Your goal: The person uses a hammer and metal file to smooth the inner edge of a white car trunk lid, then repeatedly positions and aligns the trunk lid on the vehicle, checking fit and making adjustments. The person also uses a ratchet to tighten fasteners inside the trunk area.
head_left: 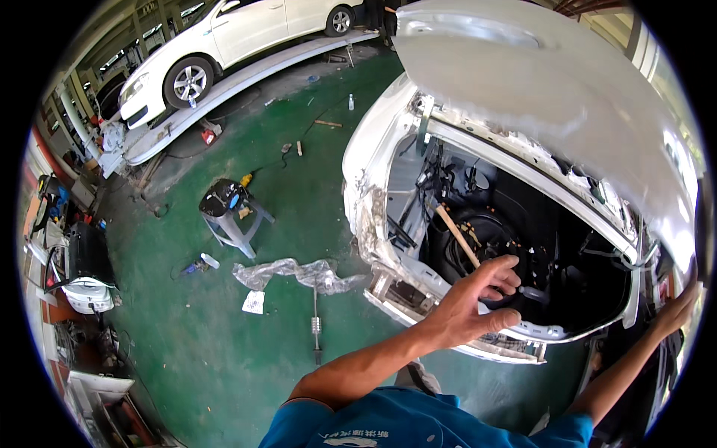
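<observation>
Over the open trunk of a white car [362, 216], my left hand [485, 295] hangs with its thumb apart and fingers loosely bent, holding nothing. Just beyond its fingers, a wooden stick-like handle [455, 234] slants into the trunk; its lower end is hidden behind the hand. A tool with a pale grey, translucent handle [533, 293] lies right beside the fingertips. At the far right, my right hand [676, 308] is closed at the lower edge of the raised trunk lid [538, 82]. Its fingertips are partly hidden there.
The trunk's rear panel is stripped and scuffed, with small loose pieces around a black round well [489, 231]. On the green floor [179, 321] stand a grey stool [231, 224] with tools, crumpled plastic film [299, 275] and a slide hammer [316, 325]. Another white car [246, 33] sits on a ramp.
</observation>
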Motion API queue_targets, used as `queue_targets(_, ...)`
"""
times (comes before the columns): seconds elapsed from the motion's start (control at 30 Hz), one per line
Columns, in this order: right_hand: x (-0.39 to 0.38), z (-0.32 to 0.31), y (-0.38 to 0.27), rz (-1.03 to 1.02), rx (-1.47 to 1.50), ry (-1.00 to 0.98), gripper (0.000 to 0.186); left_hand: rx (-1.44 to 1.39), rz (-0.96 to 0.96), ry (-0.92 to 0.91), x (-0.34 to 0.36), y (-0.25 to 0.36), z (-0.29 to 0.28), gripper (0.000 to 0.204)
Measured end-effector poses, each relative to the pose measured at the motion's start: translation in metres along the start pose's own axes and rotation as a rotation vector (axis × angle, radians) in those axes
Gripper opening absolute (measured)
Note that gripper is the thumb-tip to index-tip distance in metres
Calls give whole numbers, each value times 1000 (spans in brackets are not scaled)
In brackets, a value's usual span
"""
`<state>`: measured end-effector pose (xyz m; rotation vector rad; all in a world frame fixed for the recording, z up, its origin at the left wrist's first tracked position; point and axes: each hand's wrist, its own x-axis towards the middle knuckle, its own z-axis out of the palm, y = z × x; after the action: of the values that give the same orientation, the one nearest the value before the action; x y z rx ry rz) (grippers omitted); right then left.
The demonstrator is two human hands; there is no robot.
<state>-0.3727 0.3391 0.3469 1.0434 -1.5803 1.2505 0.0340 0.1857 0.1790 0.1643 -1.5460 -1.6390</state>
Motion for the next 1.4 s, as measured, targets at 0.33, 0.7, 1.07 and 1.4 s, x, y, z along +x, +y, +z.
queue_targets(0.33, -205, -110, -31, 235, -189, -478, 30, -561, -373, 528, -91, -89, 0, 44)
queue_targets(0.7, -56, 132, -159, -203, 68, -1280, 68, -535, -575, 430, -158, -215, -63, 48)
queue_targets(1.07, -192, 149, -161, -460, 96, -1271, 102, -317, -955, 876, -297, -297, -108, 30)
queue_targets(1.4, -218, 150, -162, -493, 20, -1213, 100, 398, -610, 666, -387, -406, -123, 31)
